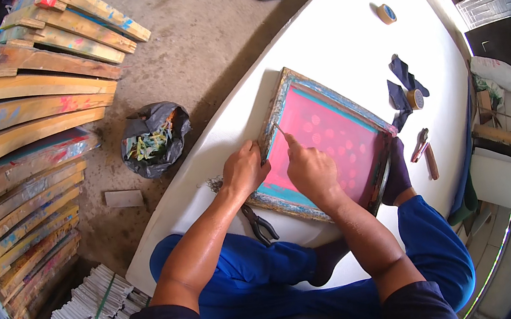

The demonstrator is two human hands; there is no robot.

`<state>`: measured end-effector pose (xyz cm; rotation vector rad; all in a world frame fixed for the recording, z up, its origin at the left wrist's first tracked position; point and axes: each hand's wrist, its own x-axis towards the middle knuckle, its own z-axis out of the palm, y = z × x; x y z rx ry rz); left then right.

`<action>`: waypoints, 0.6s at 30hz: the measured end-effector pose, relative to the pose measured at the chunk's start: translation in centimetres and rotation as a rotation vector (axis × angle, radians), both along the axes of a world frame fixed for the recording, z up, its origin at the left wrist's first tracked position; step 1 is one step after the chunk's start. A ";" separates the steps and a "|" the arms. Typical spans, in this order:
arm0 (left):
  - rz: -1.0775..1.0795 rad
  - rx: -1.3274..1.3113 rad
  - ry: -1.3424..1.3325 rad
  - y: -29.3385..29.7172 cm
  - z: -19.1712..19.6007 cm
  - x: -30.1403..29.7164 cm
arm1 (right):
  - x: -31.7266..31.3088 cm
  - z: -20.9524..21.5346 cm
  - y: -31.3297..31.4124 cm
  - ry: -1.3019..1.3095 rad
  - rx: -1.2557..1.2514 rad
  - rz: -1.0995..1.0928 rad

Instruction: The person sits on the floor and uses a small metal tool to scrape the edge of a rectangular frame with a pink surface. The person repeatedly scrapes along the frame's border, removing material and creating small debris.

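A screen-printing frame (pixel 339 210) with worn, paint-stained wooden bars lies tilted in front of me on the white table. Its mesh (pixel 348 125) is pink with paler round spots and teal borders. My left hand (pixel 245 170) grips the frame's left bar, fingers curled at its inner edge. Over the mesh, my right hand (pixel 312 168) is closed on a slim tool (pixel 280 129), whose thin tip points at the left bar. The tool's handle is hidden in my fist, so its kind is unclear. Black-handled pliers (pixel 260 224) lie below the frame, beside my leg.
My foot (pixel 396 173) in a dark sock touches the frame's right corner. Tape rolls (pixel 386 13), dark cloth strips (pixel 402 88) and a red-handled tool (pixel 420 145) lie on the table. Wooden frames (pixel 43 113) stack at left; a black bag of scraps (pixel 156 140) sits on the floor.
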<state>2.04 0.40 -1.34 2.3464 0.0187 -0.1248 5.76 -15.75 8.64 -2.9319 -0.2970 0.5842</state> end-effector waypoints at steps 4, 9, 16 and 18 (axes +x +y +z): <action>-0.006 -0.005 -0.009 0.0 -0.1 0.0 | -0.1 -0.5 0.8 0.136 0.128 -0.162; -0.012 -0.019 -0.027 0.1 -0.6 0.2 | 0.1 -3.1 -1.7 0.123 0.518 -0.305; -0.022 -0.040 -0.068 0.1 -0.5 0.6 | 0.2 -7.2 -4.6 0.004 0.651 -0.179; -0.024 -0.043 -0.071 0.2 -0.5 0.6 | -0.1 -8.6 -4.9 -0.187 0.638 -0.033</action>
